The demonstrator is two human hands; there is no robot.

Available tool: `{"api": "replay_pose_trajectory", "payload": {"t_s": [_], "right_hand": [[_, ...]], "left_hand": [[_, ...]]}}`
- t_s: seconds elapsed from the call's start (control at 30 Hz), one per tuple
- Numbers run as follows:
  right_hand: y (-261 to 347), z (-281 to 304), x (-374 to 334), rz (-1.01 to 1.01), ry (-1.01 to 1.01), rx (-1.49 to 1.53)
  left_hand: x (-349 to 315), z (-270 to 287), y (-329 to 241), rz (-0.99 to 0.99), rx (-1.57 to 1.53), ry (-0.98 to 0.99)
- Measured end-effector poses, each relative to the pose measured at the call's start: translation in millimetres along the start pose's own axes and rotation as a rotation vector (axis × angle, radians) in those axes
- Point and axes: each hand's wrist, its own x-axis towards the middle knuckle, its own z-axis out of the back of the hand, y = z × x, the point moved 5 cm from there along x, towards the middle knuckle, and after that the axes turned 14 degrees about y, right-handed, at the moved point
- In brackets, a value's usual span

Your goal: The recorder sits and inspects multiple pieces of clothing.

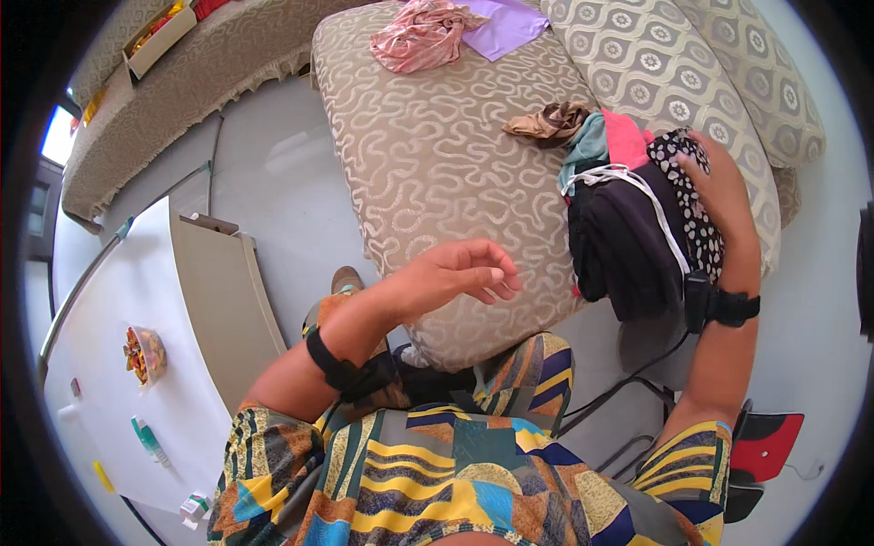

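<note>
A bundle of dark purple and black folded garments (628, 241) sits at the near right edge of a long seat covered in beige fabric with cream squiggles (437, 173), a slim white cord (605, 171) looped over it. Against its right flank lies a black cloth with white spots (699, 218); at its far end are a coral-pink cloth (625, 138), a pale teal cloth (587, 146) and a crumpled, shiny brown cloth (551, 123), the last furthest in on the seat. Of the hands, the right hand (717, 187) is laid over the spotted cloth at the seat's right side, fingers bent; whether they grip it I cannot tell. The left hand (464, 271) is over the seat's near end, half open with loosely curled fingers, with nothing visible in it. Each wrist wears a black band. At the seat's far end are a crumpled pink patterned scarf (423, 35) and a flat lilac cloth (510, 27); along its far right side leans a grey-and-cream cushion with round medallions (646, 64). Left of the seat, a white tabletop (187, 373) carries a clear tub of colourful small pieces (146, 355) and a green-and-white bottle (147, 439)
</note>
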Motion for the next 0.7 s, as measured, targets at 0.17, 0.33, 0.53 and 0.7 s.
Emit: {"api": "replay_pose_trajectory", "payload": {"t_s": [0.17,0.33,0.53,0.7], "right_hand": [[72.1,3.0,67.2,0.201,0.131,0.142],[136.1,-26.8,103.4,0.398,0.151,0.103],[127.3,-66.1,82.1,0.236,0.623,0.298],[70.7,-12.1,29.7,0.14,0.535,0.285]], "left_hand": [[-21.2,69.9,45.6,0.055,0.039,-0.424],[-28.2,91.3,40.3,0.067,0.304,-0.507],[-19.6,83.3,36.9,0.17,0.467,-0.457],[-15.5,92.3,46.1,0.139,0.436,-0.445]]}}
